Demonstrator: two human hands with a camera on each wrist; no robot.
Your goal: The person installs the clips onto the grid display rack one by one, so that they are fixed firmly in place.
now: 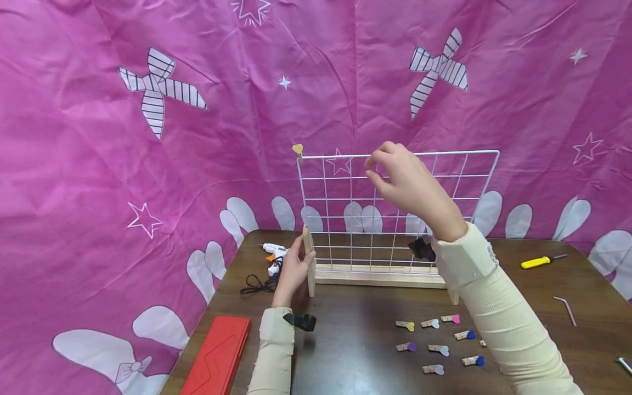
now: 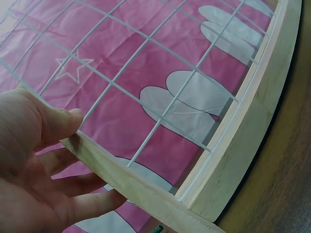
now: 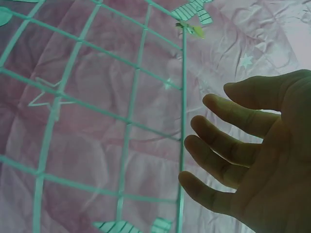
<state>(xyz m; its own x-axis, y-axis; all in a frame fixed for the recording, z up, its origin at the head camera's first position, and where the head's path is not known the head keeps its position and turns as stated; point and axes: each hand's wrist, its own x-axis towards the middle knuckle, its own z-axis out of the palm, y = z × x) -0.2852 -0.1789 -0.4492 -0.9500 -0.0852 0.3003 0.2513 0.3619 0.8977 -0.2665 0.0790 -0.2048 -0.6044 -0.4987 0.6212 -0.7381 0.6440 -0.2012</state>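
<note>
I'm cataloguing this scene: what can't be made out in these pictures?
Head view: the right wooden post is mostly hidden by the right sleeve.
Head view: that sleeve also partly hides one clip.
Head view: bottom edge cuts off the red box.
Head view: right edge cuts off a metallic object.
Left wrist view: bottom edge cuts off a green tip.

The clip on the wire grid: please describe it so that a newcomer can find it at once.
In the head view, a white wire grid rises above the brown table. At its upper left corner sits the clip with a yellow heart; unlike the other heart clips, which lie on the table, it is on the grid.
</note>
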